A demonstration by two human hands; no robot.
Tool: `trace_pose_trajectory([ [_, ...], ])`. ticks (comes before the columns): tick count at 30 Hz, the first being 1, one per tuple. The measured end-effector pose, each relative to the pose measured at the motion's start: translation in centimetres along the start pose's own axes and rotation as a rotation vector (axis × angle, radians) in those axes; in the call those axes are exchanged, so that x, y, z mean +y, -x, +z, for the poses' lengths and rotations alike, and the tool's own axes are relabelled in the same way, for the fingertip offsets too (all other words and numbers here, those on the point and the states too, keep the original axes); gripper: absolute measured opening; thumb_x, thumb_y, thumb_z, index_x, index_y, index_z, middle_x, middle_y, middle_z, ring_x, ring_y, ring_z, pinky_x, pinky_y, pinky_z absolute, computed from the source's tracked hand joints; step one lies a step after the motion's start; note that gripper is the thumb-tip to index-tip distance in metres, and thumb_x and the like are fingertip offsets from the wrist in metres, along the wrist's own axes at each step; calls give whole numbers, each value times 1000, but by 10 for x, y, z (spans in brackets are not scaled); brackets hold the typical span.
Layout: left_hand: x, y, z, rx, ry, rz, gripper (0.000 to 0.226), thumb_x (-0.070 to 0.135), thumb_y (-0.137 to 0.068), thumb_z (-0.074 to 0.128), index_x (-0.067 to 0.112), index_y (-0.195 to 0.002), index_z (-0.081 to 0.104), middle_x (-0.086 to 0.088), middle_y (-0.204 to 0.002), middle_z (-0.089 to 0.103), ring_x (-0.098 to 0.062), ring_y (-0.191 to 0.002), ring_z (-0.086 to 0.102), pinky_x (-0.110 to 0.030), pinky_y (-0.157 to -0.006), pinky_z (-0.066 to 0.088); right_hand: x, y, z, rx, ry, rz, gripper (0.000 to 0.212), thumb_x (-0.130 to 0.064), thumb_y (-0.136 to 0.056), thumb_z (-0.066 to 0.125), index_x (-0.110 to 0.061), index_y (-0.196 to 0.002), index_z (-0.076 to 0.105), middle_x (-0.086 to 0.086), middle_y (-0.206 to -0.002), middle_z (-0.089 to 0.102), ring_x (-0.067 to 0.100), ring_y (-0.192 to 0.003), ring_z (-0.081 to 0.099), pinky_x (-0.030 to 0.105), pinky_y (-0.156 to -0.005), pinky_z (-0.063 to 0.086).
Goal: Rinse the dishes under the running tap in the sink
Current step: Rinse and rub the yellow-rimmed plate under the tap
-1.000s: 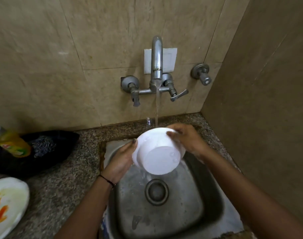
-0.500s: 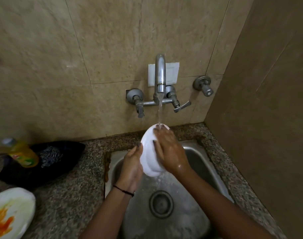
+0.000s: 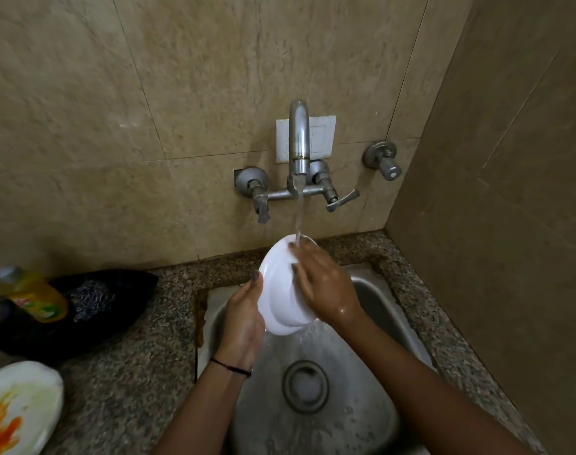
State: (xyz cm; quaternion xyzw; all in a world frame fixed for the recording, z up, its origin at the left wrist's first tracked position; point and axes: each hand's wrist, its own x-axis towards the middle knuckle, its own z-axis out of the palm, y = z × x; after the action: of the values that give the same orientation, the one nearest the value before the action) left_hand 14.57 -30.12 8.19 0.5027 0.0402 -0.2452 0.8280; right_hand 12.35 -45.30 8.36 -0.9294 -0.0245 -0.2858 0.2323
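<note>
At the worktop's point(image 3: 132, 372) left front edge lies a white plate point(image 3: 21, 405) smeared orange. Behind it a yellow bottle point(image 3: 34, 297) leans on a black cloth point(image 3: 116, 290); its red label is too blurred to read. Over the sink's point(image 3: 381, 310) back left, the left hand point(image 3: 244, 320) grips the rim of a white bowl point(image 3: 277, 290) held on edge, thumb up along it. Water point(image 3: 299, 211) from the tap point(image 3: 298, 136) strikes the bowl's top. The right hand point(image 3: 326, 290) presses spread, nearly straight fingers flat against the bowl's underside.
</note>
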Motion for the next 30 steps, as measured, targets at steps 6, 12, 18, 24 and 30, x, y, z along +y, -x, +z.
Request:
trace_pose_trajectory([
  [6, -6, -1, 0, 38, 24, -34, 42, 41, -96, 47, 15, -126, 59, -7, -119, 70, -25, -107, 67, -42, -82, 55, -7, 6, -7, 56, -617, 933, 38, -41, -100, 34, -21, -124, 57, -4, -111, 58, 17, -108, 53, 34, -94, 40],
  [12, -20, 2, 12, 111, 107, -53, 58, 49, -84, 53, 14, -131, 56, -10, -124, 66, -30, -114, 60, -51, -95, 49, -8, 15, -6, 133, -806, 1247, 33, -37, -99, 38, -16, -111, 60, 3, -110, 61, 21, -102, 56, 43, -97, 45],
  [18, -32, 2, 19, 156, 70, -21, 44, 48, -90, 52, 20, -123, 61, -11, -125, 66, -33, -114, 61, -58, -97, 48, -21, 28, -13, 114, -1489, 1472, 28, -31, -96, 48, -17, -119, 53, 13, -121, 56, 37, -113, 52, 58, -86, 48],
  [24, -39, 2, 21, 178, -52, 23, 37, 38, -97, 49, 13, -118, 65, -13, -116, 69, -27, -105, 67, -41, -87, 55, -41, 15, -27, -35, -1917, 1495, 48, -26, -98, 46, -1, -137, 35, 27, -137, 43, 45, -122, 45, 57, -96, 43],
  [30, -31, -1, -1, 148, 79, -76, 55, 45, -98, 38, 6, -135, 52, -17, -119, 66, -31, -106, 65, -41, -82, 56, -31, -9, -50, 97, -1971, 1338, 55, -34, -99, 40, -1, -141, 26, 33, -142, 36, 41, -131, 40, 47, -111, 33],
])
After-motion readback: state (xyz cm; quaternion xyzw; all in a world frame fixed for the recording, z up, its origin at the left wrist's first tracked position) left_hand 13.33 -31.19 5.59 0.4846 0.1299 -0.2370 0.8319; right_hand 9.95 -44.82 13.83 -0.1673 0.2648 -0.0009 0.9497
